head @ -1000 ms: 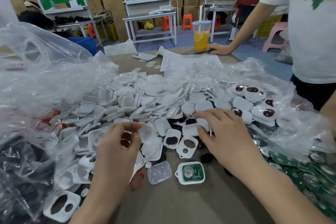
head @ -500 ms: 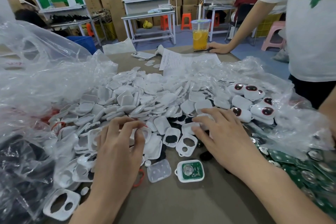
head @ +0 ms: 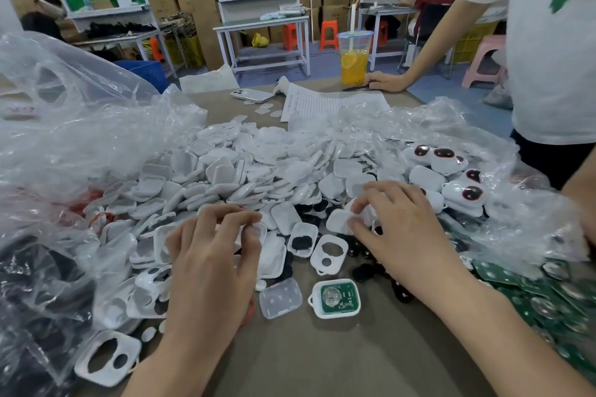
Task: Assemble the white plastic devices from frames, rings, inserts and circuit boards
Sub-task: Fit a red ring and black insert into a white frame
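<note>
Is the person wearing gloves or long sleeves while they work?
No. Both the left hand and the right hand are bare, with no gloves, rings or watch showing. The forearms are bare too, with no sleeves in view. The fingernails look short and unpainted.

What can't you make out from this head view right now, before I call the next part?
- Left hand: its back hides the fingertips; whether it pinches a part is unclear.
- Right hand: fingers on a white shell; the grip underneath is hidden.
- Circuit boards: blurred, cut off at the right edge.
- Red ring: mostly behind the left wrist.
- Paper sheet: print too small to read.
</note>
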Demonstrator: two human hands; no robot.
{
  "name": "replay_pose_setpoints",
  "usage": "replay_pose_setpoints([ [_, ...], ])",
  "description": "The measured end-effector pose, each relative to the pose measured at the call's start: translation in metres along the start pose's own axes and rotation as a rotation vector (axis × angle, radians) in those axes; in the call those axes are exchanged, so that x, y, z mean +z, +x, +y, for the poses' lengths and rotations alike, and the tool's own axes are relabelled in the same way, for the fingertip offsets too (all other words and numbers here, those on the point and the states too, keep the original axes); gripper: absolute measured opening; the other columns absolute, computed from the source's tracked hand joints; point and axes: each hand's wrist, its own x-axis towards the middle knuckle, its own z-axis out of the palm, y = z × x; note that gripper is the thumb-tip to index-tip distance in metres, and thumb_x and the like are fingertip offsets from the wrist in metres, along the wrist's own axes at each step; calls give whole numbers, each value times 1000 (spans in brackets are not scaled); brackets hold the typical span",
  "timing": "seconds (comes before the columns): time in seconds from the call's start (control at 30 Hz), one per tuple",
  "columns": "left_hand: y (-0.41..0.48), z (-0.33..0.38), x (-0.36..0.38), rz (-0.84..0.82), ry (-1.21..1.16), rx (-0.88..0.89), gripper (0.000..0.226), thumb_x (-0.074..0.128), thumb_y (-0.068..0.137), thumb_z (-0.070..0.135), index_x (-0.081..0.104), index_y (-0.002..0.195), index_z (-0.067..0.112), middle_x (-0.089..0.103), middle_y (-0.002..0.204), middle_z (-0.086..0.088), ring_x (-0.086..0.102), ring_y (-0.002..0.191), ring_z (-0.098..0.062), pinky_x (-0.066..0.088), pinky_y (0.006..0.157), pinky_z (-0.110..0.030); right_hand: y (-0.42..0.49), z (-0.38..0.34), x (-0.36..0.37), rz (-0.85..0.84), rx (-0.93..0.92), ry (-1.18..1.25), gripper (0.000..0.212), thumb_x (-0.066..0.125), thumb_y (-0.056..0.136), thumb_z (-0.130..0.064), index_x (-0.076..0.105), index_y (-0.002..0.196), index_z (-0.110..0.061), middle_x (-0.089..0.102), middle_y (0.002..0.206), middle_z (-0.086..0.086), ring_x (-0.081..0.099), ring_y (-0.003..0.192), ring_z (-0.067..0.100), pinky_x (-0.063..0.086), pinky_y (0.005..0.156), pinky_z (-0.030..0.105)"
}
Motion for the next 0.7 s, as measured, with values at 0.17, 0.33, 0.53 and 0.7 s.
replay_pose_setpoints([
  [0.17,-4,13,-3,27,-217,43,25,46,101,46,62,116,35,60,112,23,55,110,-4,40,97,-31,-4,-20,-13,243,-188,161,7,71,88,-22,67,93,-20,58,86,-19,50,84,7,29,74,18],
  [0.33,-10,29,-4,-191,-511,-113,28,50,94,64,57,119,52,65,114,27,59,113,1,43,85,-10,-12,-30,-12,249,-425,229,16,62,90,-29,70,87,-16,71,86,-6,66,78,20,50,78,38],
  [0.53,-9,32,-5,-299,-687,-166,29,59,83,65,61,109,52,70,107,23,64,105,-1,44,85,-22,-11,-29,-14,289,-486,279,17,65,93,-27,73,87,-14,72,94,-7,67,79,19,50,74,40],
  [0.7,-10,30,-3,-234,-583,-161,30,64,79,63,59,108,56,66,109,30,60,103,3,42,81,-14,-13,-33,-11,215,-405,362,11,69,91,-25,71,86,-15,69,100,-9,65,87,12,49,79,30],
])
